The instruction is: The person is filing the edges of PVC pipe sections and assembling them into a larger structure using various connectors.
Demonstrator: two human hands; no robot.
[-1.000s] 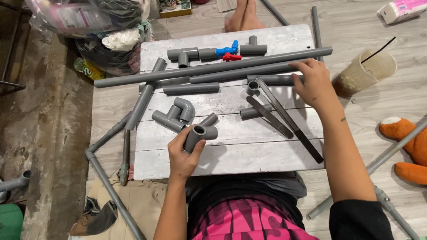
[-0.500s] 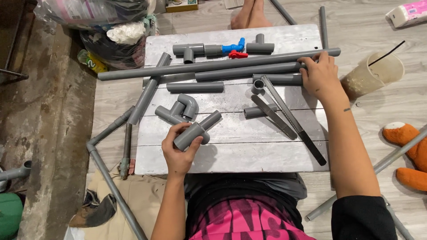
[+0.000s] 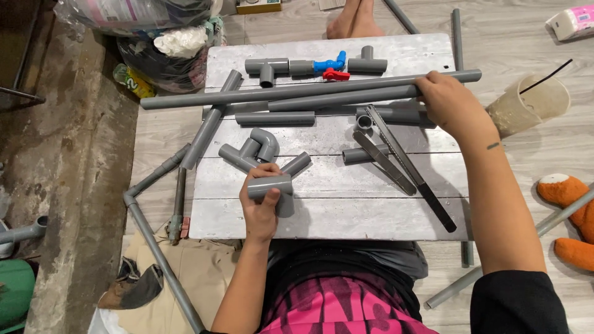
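Your left hand [image 3: 261, 210] is clenched around a grey tee fitting [image 3: 272, 188], held just above the near half of the pale wooden board [image 3: 346, 213]; the fitting's main run lies roughly left to right, and its branch points down toward you, past your thumb. Your right hand [image 3: 450, 102] grips the long grey pipe [image 3: 309, 90] near its right end, fingers curled over it. That pipe's long axis runs across the whole board, left end slightly nearer you than the right, and both ends overhang the board's edges. A second, shorter pipe [image 3: 346, 99] lies just behind your fingers, almost parallel. Between your hands sit a cluster of elbow fittings [image 3: 253, 151] just beyond the tee, and a hacksaw [image 3: 402, 158] slanting toward the near right corner. The near strip of the board, in front of your body, is bare. Off the right edge a plastic cup [image 3: 535, 105] stands near your right wrist; at the far edge lies a blue valve assembly [image 3: 318, 65].
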